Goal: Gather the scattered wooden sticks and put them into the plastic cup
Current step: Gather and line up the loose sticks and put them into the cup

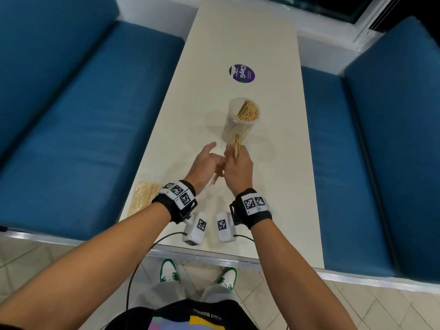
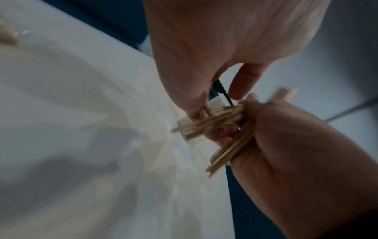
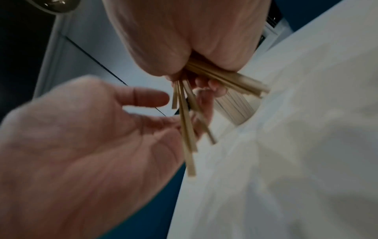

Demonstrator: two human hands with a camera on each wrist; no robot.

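A clear plastic cup (image 1: pixel 242 119) stands on the white table (image 1: pixel 273 163), packed with wooden sticks (image 1: pixel 247 110). Just in front of it my right hand (image 1: pixel 234 154) grips a bundle of sticks (image 1: pixel 237 146) in its fist; their ends fan out below the fist (image 3: pixel 186 129). My left hand (image 1: pixel 209 156) is beside it, palm open and thumb spread, and its fingertips (image 3: pixel 174 122) touch the lower ends of the bundle. In the left wrist view the bundle (image 2: pixel 225 153) shows in my right hand (image 2: pixel 266 129), with the cup (image 2: pixel 190 131) blurred behind.
A flat pack of more sticks (image 1: pixel 144 197) lies at the table's near left edge. A purple round sticker (image 1: pixel 242 73) is on the table beyond the cup. Blue benches (image 1: pixel 83 115) run along both sides of the narrow table.
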